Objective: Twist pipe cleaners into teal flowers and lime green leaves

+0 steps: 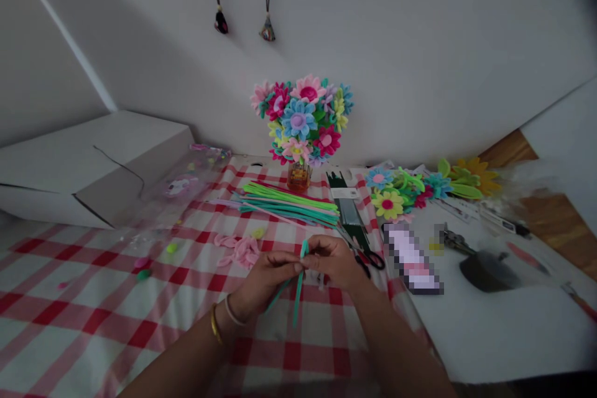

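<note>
Both the left hand (pixel 267 275) and the right hand (pixel 333 259) pinch a folded teal fuzzy stem (pixel 297 305), each grip closed on it between thumb and fingers. The stem is held above a red-and-white checked cloth (pixel 149 333), its bend uppermost and its two ends pointing down. A gold bangle (pixel 215 324) circles the left wrist. Just beyond the hands lie curled pink pieces (pixel 239 251) and a bundle of fuzzy stems (pixel 289 205) in green, teal and pink. Behind the bundle, a bouquet of fuzzy flowers (pixel 299 119) stands in a glass jar (pixel 299 178) with amber contents. Black-handled scissors (pixel 374 259) rest near the right hand. Farther right, a white surface (pixel 459 339) carries a phone (pixel 413 259), its screen blurred by pixels, and loose fuzzy flowers (pixel 388 204). At left sits a white box (pixel 93 165), a clear plastic bag (pixel 175 196) beside it. Two corded charms (pixel 221 22) hang against the pale wall (pixel 420 43).
</note>
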`<state>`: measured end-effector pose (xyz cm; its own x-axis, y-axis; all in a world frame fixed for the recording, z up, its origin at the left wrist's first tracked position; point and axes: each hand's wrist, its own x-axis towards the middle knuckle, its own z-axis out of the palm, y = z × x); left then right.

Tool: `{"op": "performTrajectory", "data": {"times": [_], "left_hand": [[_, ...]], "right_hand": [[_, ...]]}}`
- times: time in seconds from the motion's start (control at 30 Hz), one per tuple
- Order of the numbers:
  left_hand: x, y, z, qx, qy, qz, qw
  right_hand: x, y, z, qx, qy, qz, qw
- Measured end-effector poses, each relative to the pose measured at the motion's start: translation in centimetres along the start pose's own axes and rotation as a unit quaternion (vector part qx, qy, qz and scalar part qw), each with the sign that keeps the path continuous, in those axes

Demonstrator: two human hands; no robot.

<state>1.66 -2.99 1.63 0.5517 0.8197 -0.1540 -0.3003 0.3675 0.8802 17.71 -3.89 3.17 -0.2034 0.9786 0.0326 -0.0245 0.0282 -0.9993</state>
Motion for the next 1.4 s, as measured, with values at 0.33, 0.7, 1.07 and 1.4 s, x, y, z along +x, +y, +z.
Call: {"op": "performTrajectory", "data": {"times": [0.33, 0.7, 1.07, 1.4], "left_hand": [[-0.1, 0.1, -0.3, 0.205, 0.031, 0.155, 0.966], [0.0, -1.1, -0.1, 0.308, 0.084, 0.207, 0.925], [-0.4, -0.4, 0.2, 0.361, 0.076, 0.25, 0.895], [0.2, -1.2, 0.0, 0.155, 0.037, 0.04, 0.986]], "right_hand": [[-0.1, 0.4, 1.5, 0.022, 0.081, -0.02, 0.996], [0.1, 0.2, 1.9, 0.013, 0.115, -0.005, 0.993], [-0.2, -0.4, 0.9, -0.188, 0.211, -0.101, 0.954], [0.2, -0.3, 0.1, -0.205, 0.121, -0.076, 0.968]]}}
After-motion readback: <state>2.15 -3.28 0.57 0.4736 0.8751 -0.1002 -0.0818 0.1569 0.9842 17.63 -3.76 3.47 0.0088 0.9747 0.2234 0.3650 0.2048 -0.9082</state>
